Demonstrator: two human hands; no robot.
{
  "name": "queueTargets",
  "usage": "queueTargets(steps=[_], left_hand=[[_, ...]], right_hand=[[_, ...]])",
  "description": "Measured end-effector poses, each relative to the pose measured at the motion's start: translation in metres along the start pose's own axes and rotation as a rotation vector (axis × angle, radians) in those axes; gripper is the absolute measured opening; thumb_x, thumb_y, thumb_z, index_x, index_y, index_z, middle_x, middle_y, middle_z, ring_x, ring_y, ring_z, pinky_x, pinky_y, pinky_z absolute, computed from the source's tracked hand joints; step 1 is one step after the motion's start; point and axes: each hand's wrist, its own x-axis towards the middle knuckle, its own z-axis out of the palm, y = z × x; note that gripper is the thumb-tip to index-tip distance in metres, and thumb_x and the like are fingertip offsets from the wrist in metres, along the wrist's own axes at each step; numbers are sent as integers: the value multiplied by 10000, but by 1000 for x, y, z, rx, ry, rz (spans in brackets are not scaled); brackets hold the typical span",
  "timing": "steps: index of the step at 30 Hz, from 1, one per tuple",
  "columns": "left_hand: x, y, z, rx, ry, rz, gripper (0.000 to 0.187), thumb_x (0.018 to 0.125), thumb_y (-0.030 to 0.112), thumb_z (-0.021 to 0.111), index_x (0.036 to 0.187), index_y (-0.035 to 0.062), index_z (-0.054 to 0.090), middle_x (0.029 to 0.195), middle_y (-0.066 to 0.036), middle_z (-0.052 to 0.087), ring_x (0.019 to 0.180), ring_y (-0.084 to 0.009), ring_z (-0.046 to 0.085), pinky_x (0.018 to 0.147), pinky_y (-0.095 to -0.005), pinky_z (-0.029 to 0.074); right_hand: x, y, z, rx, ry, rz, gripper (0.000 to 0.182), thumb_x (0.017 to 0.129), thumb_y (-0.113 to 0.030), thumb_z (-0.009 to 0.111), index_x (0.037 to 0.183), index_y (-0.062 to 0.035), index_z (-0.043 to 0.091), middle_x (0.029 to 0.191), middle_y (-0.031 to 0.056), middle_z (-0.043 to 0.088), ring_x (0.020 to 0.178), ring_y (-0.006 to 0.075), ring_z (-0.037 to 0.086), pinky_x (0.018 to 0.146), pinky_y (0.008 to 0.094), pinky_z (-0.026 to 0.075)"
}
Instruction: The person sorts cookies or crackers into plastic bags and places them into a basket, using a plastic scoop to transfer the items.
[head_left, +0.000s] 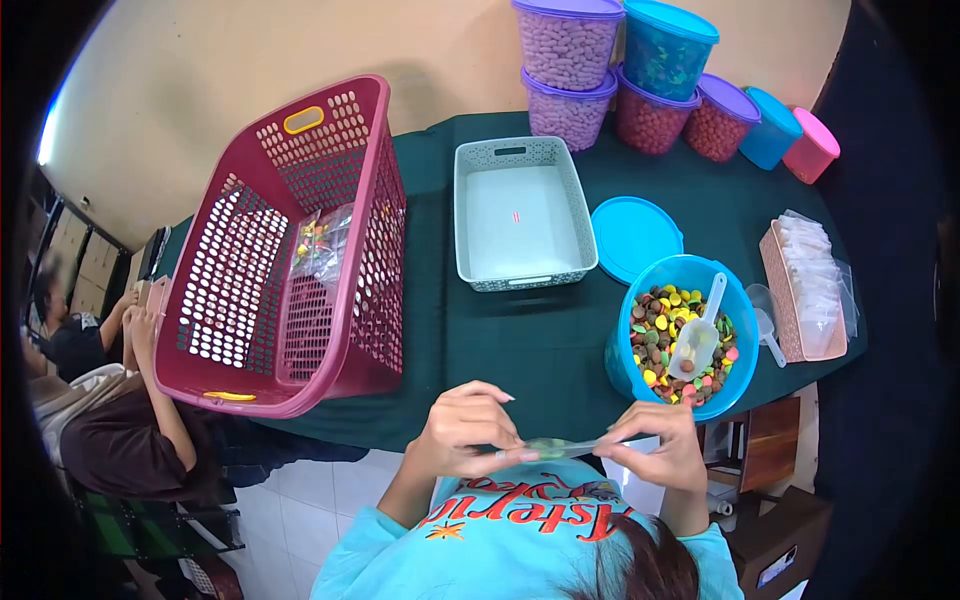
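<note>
My left hand (468,432) and my right hand (657,440) pinch opposite ends of a small clear plastic bag (558,450), held level in front of my chest. Something greenish shows at the bag's left part. Just beyond my right hand stands a blue tub (748,370) of colourful round candies (655,335), with a clear scoop (697,342) resting in them. Its blue lid (637,238) lies behind it. A pale grey-green basket (590,262) stands farther back, with a small red mark on its bottom.
At left stands a large maroon basket (345,330) with filled bags (322,245) inside. A pink basket (785,300) of clear bags and a small scoop (768,330) are at right. Stacked tubs (570,50) line the back. Two people (120,440) sit at far left.
</note>
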Motion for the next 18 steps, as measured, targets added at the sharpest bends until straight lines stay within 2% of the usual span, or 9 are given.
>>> queueTargets(steps=[3, 4, 6, 10, 11, 12, 15, 17, 18], left_hand=[[6, -10, 12, -309, 378, -24, 141, 659, 83, 724, 608, 57, 595, 568, -32, 574, 486, -93, 523, 587, -274, 462], [3, -10, 16, -406, 552, -172, 155, 689, 84, 699, 607, 47, 573, 581, -40, 567, 486, -81, 507, 550, -247, 445], [5, -3, 23, -560, 784, -342, 204, 771, 84, 621, 620, 35, 494, 622, -52, 549, 491, -53, 467, 466, -179, 386], [3, -14, 45, -707, 893, -477, 219, 814, 103, 584, 649, 57, 449, 658, -40, 545, 491, -56, 458, 485, -208, 426], [-2, -18, 50, -769, 860, -438, 163, 833, 155, 572, 748, 46, 485, 723, -47, 544, 566, -89, 510, 566, -247, 467], [-1, -13, 54, -777, 874, -458, 161, 847, 184, 549, 843, 39, 480, 787, -56, 540, 643, -108, 530, 624, -267, 469], [-3, -8, 65, -786, 874, -461, 258, 878, 246, 480, 1011, 27, 443, 925, -76, 515, 793, -137, 543, 712, -306, 466], [-8, -7, 75, -782, 867, -440, 317, 896, 278, 434, 1083, 24, 409, 999, -87, 494, 867, -147, 536, 742, -326, 461], [-10, -6, 79, -765, 904, -525, 310, 887, 251, 445, 1095, 26, 400, 1023, -96, 484, 875, -156, 537, 757, -326, 457]], right_hand=[[8, 5, -3, 340, 145, -118, 263, 652, -41, 710, 884, 23, 603, 855, 123, 632, 782, 163, 606, 703, 264, 471], [7, 6, -5, 406, 118, -84, 401, 663, -78, 723, 998, 42, 538, 925, 140, 604, 854, 175, 591, 789, 292, 459], [12, 0, -5, 380, 33, 16, 425, 665, -97, 728, 1015, 40, 529, 917, 129, 606, 851, 163, 589, 791, 285, 455], [15, 19, -16, 218, -259, 258, 418, 687, -131, 728, 1020, 33, 536, 882, 90, 613, 812, 93, 573, 743, 242, 456], [17, 27, -23, 159, -351, 325, 404, 693, -124, 725, 1019, 30, 541, 876, 82, 615, 800, 76, 568, 725, 231, 457], [20, 33, -27, 230, -274, 170, 317, 727, -101, 691, 983, 29, 555, 854, 67, 614, 776, 68, 562, 686, 226, 462], [36, 30, -41, 630, 182, 257, 322, 759, -59, 647, 1040, 35, 521, 914, 62, 600, 812, 86, 565, 705, 232, 466], [33, 33, -43, 574, 195, 307, 349, 768, -66, 635, 1073, 34, 498, 931, 63, 589, 829, 97, 569, 717, 239, 468], [27, 35, -43, 516, -68, 288, 326, 782, -72, 618, 1069, 26, 500, 922, 58, 585, 814, 97, 570, 706, 241, 471]])
